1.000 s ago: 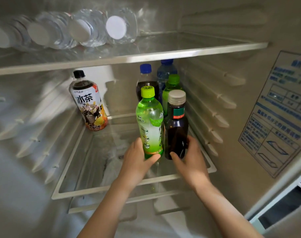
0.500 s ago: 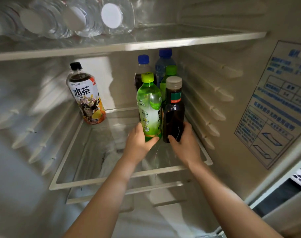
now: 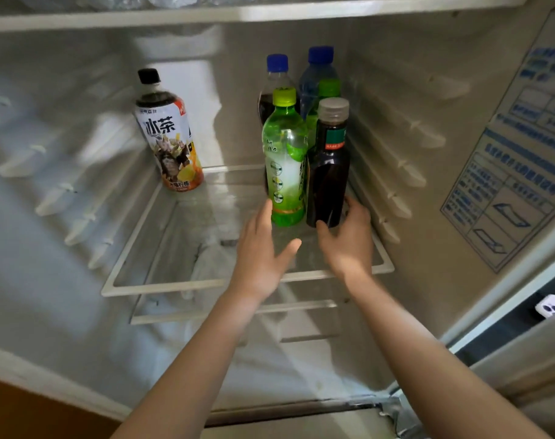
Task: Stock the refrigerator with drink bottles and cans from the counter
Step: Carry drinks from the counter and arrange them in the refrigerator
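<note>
On the glass shelf [image 3: 206, 283] in the fridge, a green bottle [image 3: 282, 160] with a lime cap and a dark bottle [image 3: 328, 172] with a pale cap stand upright side by side at the right. My left hand [image 3: 263, 248] hovers just in front of the green bottle, fingers spread, thumb off it. My right hand [image 3: 349, 239] curls round the dark bottle's base, thumb in front and fingers behind. Behind them stand another green bottle [image 3: 328, 90], a dark cola bottle [image 3: 277, 77] and a blue bottle [image 3: 320, 71], partly hidden.
An iced tea bottle [image 3: 171, 144] stands at the shelf's back left. The upper shelf [image 3: 238, 14] runs overhead. Shelf rails [image 3: 396, 172] line both walls. A blue label sticker [image 3: 507, 185] covers the right wall; a white phone [image 3: 551, 307] lies outside at the right.
My left hand has let go of the green bottle and drawn back a little. My right hand stays on the dark bottle. The view has tilted down.
</note>
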Demonstrator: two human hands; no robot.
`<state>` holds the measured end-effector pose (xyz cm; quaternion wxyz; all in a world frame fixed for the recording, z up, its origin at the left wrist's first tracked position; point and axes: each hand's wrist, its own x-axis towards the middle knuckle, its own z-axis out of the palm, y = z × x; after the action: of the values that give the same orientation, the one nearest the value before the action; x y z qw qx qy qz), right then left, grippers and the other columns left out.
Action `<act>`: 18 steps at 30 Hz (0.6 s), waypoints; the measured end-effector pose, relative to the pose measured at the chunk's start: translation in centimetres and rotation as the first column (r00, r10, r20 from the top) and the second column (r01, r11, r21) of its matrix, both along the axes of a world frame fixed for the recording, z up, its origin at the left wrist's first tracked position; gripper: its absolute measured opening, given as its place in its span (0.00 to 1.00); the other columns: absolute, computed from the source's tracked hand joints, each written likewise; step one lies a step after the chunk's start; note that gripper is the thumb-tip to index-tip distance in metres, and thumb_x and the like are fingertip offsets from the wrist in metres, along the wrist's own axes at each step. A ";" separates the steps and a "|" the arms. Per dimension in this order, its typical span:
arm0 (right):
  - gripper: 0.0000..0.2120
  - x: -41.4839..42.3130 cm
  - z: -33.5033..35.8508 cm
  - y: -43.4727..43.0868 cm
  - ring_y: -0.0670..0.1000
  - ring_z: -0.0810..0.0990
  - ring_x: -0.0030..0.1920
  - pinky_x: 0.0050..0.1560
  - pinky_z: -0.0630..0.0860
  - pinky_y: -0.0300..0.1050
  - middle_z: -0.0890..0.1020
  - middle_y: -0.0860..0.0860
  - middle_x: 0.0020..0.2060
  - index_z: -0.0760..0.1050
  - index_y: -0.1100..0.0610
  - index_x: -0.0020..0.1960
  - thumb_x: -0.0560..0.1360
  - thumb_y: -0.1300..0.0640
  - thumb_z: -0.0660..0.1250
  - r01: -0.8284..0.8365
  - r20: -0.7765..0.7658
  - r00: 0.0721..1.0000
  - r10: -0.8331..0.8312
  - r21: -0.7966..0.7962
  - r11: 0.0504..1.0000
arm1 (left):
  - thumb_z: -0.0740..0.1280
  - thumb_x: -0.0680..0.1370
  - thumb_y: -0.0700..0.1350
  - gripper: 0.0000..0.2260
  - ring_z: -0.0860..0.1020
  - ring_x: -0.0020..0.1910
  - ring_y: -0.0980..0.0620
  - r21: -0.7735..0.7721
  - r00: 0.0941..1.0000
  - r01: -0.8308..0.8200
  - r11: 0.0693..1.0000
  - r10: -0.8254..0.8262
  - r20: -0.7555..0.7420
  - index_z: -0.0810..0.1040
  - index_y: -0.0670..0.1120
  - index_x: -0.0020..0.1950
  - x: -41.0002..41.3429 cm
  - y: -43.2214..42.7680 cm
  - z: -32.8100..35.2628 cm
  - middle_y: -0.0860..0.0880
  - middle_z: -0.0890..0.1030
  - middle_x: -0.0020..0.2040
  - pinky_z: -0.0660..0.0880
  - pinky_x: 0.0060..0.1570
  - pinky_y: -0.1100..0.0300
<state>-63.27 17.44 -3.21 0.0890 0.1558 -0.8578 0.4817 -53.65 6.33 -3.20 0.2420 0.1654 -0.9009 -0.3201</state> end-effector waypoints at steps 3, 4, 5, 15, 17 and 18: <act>0.25 2.9 -0.7 1.5 0.56 0.70 0.64 0.65 0.68 0.49 0.71 0.58 0.63 0.67 0.62 0.67 0.72 0.60 0.69 -0.069 -0.119 0.991 0.060 -0.072 0.995 | 0.65 0.76 0.52 0.26 0.65 0.71 0.51 -0.075 0.972 0.048 0.996 -0.064 -0.226 0.65 0.44 0.72 4.4 2.0 -0.6 0.46 0.68 0.70 0.60 0.71 0.56; 0.24 4.1 -1.0 2.3 0.55 0.70 0.65 0.64 0.69 0.51 0.71 0.57 0.63 0.68 0.62 0.66 0.73 0.61 0.68 -0.094 -0.153 0.985 0.076 -0.109 0.990 | 0.64 0.77 0.51 0.23 0.66 0.69 0.54 -0.084 0.958 0.073 0.994 -0.093 -0.272 0.68 0.46 0.70 5.8 2.7 -0.8 0.49 0.70 0.68 0.61 0.70 0.61; 0.22 5.4 -1.4 3.2 0.54 0.71 0.64 0.61 0.72 0.49 0.71 0.56 0.63 0.69 0.62 0.65 0.73 0.61 0.67 -0.116 -0.184 0.979 0.088 -0.145 0.983 | 0.63 0.77 0.50 0.20 0.67 0.68 0.57 -0.076 0.949 0.105 0.992 -0.123 -0.291 0.69 0.48 0.68 7.2 3.4 -1.2 0.52 0.71 0.66 0.61 0.69 0.65; 0.09 17.9 -11.4 14.0 0.45 0.78 0.41 0.44 0.74 0.36 0.80 0.45 0.43 0.78 0.57 0.48 0.72 0.68 0.64 -0.053 0.082 0.996 0.045 0.095 0.994 | 0.66 0.77 0.43 0.11 0.76 0.50 0.66 0.460 0.842 0.367 0.808 -0.499 0.204 0.73 0.60 0.52 12.7 6.1 -11.0 0.60 0.79 0.50 0.68 0.50 0.76; 0.10 21.3 -14.7 16.8 0.47 0.79 0.42 0.45 0.76 0.42 0.82 0.47 0.44 0.79 0.57 0.49 0.73 0.68 0.65 -0.014 0.283 0.958 -0.046 0.209 0.978 | 0.66 0.77 0.42 0.10 0.77 0.49 0.63 0.491 0.719 0.398 0.774 -0.596 0.356 0.75 0.57 0.54 13.3 6.7 -14.5 0.59 0.79 0.49 0.71 0.50 0.71; 0.10 23.2 -16.2 18.2 0.47 0.80 0.43 0.47 0.76 0.43 0.83 0.47 0.45 0.79 0.55 0.50 0.74 0.66 0.64 0.004 0.398 0.911 -0.110 0.260 0.966 | 0.65 0.78 0.42 0.09 0.78 0.49 0.60 0.491 0.654 0.417 0.765 -0.628 0.423 0.77 0.53 0.56 13.6 7.1 -16.1 0.57 0.79 0.50 0.72 0.51 0.69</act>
<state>-40.04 35.60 -19.41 -0.0989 0.0364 -0.9159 0.3874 -40.01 13.44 -19.31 -0.1737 0.0213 -0.8663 -0.4679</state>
